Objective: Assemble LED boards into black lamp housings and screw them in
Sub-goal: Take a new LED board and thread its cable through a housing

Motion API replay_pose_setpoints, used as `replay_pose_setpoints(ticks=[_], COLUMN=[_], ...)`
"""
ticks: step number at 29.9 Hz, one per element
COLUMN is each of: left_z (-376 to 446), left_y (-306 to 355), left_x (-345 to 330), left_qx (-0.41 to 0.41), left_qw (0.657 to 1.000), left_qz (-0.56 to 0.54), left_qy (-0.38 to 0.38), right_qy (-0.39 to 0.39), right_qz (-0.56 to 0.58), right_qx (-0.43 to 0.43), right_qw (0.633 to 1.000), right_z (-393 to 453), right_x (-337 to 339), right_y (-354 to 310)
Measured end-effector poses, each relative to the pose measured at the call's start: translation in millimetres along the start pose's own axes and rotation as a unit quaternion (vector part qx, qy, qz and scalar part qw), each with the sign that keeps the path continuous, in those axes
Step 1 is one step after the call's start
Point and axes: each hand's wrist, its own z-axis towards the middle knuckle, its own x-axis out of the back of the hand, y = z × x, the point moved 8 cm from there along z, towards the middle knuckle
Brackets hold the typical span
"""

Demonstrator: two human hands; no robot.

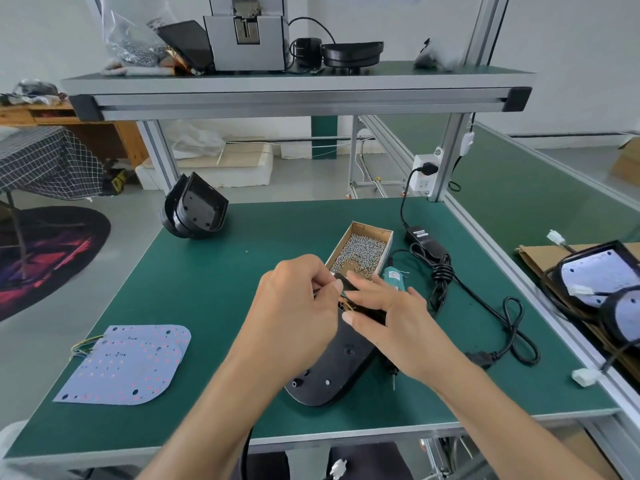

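A black lamp housing point(337, 368) lies flat on the green table point(214, 278), partly under both hands. My left hand point(298, 306) pinches thin coloured wires point(344, 299) at the housing's far end. My right hand point(391, 320) holds the housing's right edge, fingers stretched toward the wires. A stack of white LED boards point(128, 363) with wire tails lies at the near left. An open cardboard box of screws point(362, 251) stands just beyond my hands. A teal electric screwdriver point(393, 277) lies right of the box, mostly hidden by my right hand.
Nested black housings point(194, 209) stand at the far left of the table. A power adapter point(424, 237) and coiled black cable point(512, 327) lie on the right. Finished lamps with boards point(602, 271) sit on the right bench. An overhead shelf point(298, 84) spans the back.
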Motion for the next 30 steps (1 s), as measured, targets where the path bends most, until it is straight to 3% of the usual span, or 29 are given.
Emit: replay_pose_setpoints(ticks=[4, 25, 27, 30], left_z=[-1.1, -9.3, -6.0, 0.3], left_y=[0.4, 4.4, 2.6, 1.2], left_x=[-1.5, -1.2, 6.7, 16.8], left_qx=[0.0, -0.039, -0.047, -0.066], left_qw=[1.0, 0.999, 0.997, 0.988], left_qz=[0.005, -0.016, -0.049, -0.138], left_qy=[0.01, 0.022, 0.028, -0.001], right_qy=[-0.02, 0.005, -0.02, -0.065], right_qz=[0.045, 0.082, 0.122, 0.286], right_qx=[0.038, 0.021, 0.057, 0.095], right_qw=[0.998, 0.996, 0.991, 0.951], right_z=[-0.8, -4.2, -6.3, -14.1], right_x=[-1.2, -4.6, -5.0, -4.7], right_y=[0.1, 23.5, 21.1, 19.3])
